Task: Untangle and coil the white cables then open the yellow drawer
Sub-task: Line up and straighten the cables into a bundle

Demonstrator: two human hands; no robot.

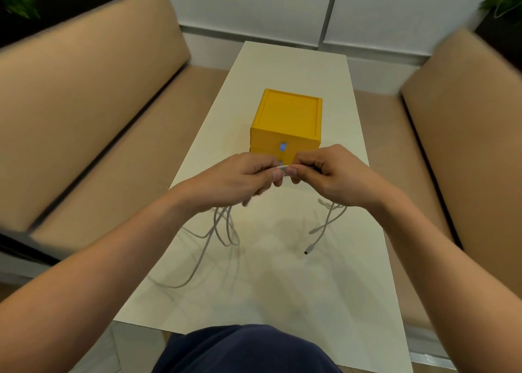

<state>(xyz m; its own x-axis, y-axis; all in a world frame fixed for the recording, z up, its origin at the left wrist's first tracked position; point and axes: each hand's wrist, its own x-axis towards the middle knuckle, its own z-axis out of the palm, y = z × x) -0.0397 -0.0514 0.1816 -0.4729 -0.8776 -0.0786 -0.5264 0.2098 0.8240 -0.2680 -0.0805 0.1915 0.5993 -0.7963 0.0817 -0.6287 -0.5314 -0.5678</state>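
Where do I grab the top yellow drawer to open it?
Take the small pale handle centred on the top yellow drawer front, coming from the near side. The front looks otherwise flat, so that is likely the only purchase.

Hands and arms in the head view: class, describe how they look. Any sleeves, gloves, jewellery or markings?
The left hand and right hand wear no gloves, rings or watch. The left forearm and right forearm are uncovered: no sleeves, no markings. Dark navy clothing shows below.
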